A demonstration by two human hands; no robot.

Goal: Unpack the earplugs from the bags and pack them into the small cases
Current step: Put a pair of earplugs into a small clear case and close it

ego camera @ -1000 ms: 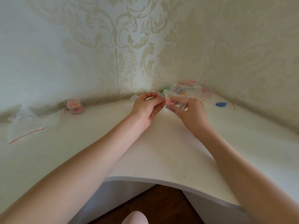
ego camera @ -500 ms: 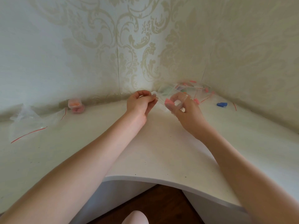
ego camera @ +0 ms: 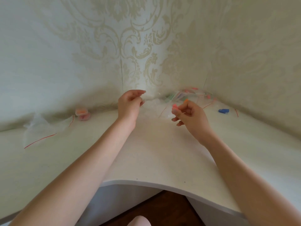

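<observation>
My right hand (ego camera: 190,115) hovers above the white corner table (ego camera: 154,152) and pinches a pink earplug (ego camera: 174,105) and an orange earplug (ego camera: 186,100) in its curled fingers. My left hand (ego camera: 130,103) is raised to the left of it with curled fingers. It seems to hold the edge of a blurred clear bag (ego camera: 154,106), which hangs between the two hands. Two small clear cases (ego camera: 82,112) holding orange and pink earplugs stand by the wall at the left.
A pile of clear zip bags with coloured earplugs (ego camera: 189,95) fills the back corner. Blue earplugs (ego camera: 224,110) lie loose at the right. Empty bags with red strips (ego camera: 40,128) lie at the left. The table's front edge (ego camera: 146,183) curves inward.
The hands have drawn apart. My right hand has come away from the bag with the earplugs in its fingers, and my left hand has moved left with the bag.
</observation>
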